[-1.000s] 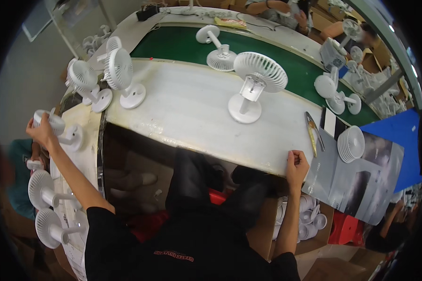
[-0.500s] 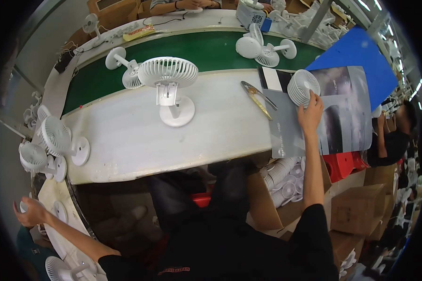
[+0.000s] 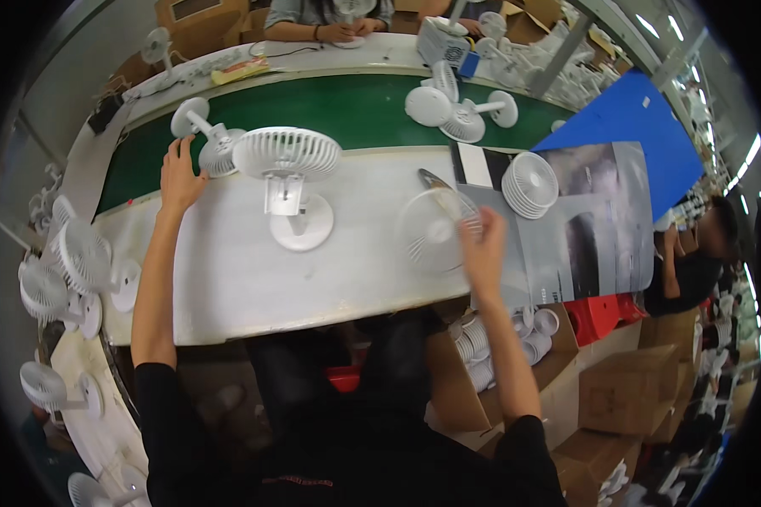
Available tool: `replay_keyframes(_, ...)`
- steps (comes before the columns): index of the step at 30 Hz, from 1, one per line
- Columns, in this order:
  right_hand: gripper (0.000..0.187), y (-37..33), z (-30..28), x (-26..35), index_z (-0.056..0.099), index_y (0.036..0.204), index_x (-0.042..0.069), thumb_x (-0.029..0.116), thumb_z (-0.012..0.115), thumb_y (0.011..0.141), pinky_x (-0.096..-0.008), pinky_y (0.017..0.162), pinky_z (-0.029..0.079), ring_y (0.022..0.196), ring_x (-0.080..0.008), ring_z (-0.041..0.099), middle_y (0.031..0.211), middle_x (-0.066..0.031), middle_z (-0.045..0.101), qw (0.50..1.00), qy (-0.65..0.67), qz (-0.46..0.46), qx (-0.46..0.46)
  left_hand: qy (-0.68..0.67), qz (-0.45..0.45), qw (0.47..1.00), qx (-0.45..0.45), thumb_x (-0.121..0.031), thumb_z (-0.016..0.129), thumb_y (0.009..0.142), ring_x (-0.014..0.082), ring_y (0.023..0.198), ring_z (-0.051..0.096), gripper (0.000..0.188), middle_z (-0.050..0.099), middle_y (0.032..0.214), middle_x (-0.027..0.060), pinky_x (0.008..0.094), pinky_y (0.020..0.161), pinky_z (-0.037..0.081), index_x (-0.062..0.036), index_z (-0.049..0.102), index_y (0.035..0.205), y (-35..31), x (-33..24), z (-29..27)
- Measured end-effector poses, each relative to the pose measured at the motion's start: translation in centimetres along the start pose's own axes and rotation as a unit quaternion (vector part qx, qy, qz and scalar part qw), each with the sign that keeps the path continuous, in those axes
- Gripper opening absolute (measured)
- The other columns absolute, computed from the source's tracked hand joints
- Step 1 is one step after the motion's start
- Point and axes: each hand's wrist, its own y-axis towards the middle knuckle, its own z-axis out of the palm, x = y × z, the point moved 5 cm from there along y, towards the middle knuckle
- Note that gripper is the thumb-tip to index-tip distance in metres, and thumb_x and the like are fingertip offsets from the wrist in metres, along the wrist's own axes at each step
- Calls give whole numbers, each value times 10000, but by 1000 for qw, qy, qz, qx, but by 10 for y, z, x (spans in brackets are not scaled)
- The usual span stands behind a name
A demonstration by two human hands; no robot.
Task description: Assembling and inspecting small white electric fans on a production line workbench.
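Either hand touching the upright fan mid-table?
No: the left hand and right hand are both visibly apart from the upright fan.

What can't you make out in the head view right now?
All in the head view:
Right hand on the grille: motion blur smears the exact grip.
Pliers: lower part veiled by that blurred grille.
Lying fan: partly hidden behind the upright fan; left hand contact unclear.
Bottom-left fan: cut by the lower edge.
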Motion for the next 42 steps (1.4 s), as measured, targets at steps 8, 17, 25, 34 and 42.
replay_keyframes(8, 375, -38, 57, 10, 632, 1232, -17, 182, 670, 917, -497, 1014, 424, 1171, -407, 541, 1268, -230, 590, 986, -127, -96, 40, -112, -9, 994, -14, -334, 846, 742, 480, 1436, 373, 940, 256, 1603, 322, 503, 1138, 394, -246, 375, 1550, 17, 13, 79)
replay_keyframes(17, 526, -37, 53, 19, 629, 1270, 8, 250, 741, 816, -497, 1034, 411, 1207, -400, 528, 1322, -209, 579, 986, -125, -96, 56, 34, 5, 999, 14, -344, 759, 793, 503, 1254, 557, 727, 319, 1547, 340, 471, 1071, 441, -256, 502, 1467, 47, 6, 111)
replay_keyframes(25, 553, -36, 57, 24, 654, 1297, 87, 309, 752, 800, -512, 1065, 375, 1234, -386, 501, 1387, -177, 548, 961, -181, -188, 95, -190, -165, 965, -77, -432, 838, 814, 308, 1161, 630, 596, 635, 1283, 215, 416, 944, 505, -62, 693, 1259, 82, 61, 64)
replay_keyframes(34, 537, -48, 43, 20, 699, 1210, 81, 355, 800, 760, -500, 952, 446, 1117, -378, 530, 1252, -209, 581, 970, -57, -195, 136, -567, -280, 766, -111, -303, 569, 1016, 227, 1291, 577, 429, 601, 1419, 91, 391, 1080, 462, -49, 649, 1353, -7, 80, -121)
replay_keyframes(42, 905, -74, 63, 59, 548, 1427, 86, 566, 822, 710, -559, 1045, 388, 1253, -472, 451, 1420, -276, 452, 928, -171, -270, 192, -548, -301, 771, -117, -433, 600, 1012, 222, 1284, 570, 543, 573, 1443, 99, 357, 1141, 373, -38, 607, 1384, -88, 43, -138)
